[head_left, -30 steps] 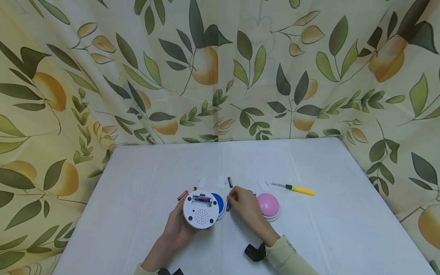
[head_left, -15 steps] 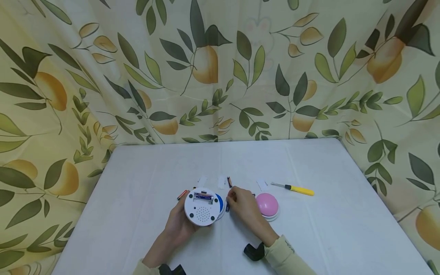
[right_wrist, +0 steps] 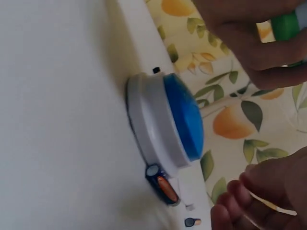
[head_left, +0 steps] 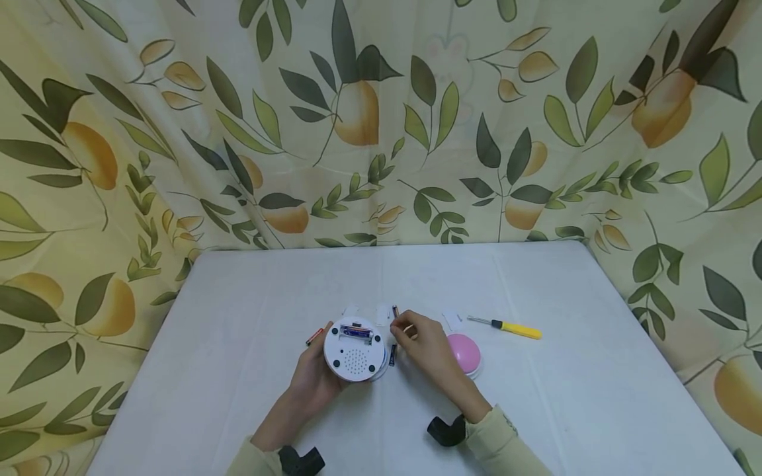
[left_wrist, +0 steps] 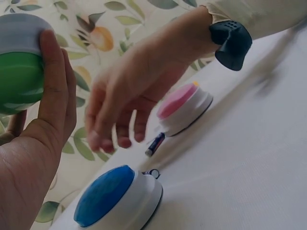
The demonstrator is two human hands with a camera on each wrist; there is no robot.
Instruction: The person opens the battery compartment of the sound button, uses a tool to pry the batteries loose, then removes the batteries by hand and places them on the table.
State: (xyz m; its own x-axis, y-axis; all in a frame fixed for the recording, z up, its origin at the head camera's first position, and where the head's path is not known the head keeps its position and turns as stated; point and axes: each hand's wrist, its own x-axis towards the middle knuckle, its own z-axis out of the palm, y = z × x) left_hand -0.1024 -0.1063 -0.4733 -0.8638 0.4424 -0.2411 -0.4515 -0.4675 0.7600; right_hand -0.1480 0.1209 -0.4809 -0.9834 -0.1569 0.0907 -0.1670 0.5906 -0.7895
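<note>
My left hand (head_left: 311, 380) grips a round white buzzer button (head_left: 355, 362), its underside turned up in the head view. A battery (head_left: 356, 332) lies in its uncovered compartment, above a patch of speaker holes. In the left wrist view its green dome (left_wrist: 19, 79) faces down. My right hand (head_left: 427, 344) hovers right of the buzzer, fingers loosely bent, with nothing visible between thumb and fingertips. Below it, a blue-domed buzzer (left_wrist: 108, 196) stands on the table with a dark battery (right_wrist: 162, 186) beside it. Another battery (head_left: 395, 311) lies just beyond the right fingertips.
Right of my right hand sits a pink-domed buzzer (head_left: 464, 352). A screwdriver (head_left: 518, 329) with a yellow handle lies behind it. Small white covers (head_left: 451, 321) rest on the white table (head_left: 512, 284). An orange-red battery (head_left: 314, 337) lies left of the held buzzer.
The held buzzer has shifted slightly up and right in the head view. My right hand has moved slightly away from me, its thumb and fingers now farther apart.
</note>
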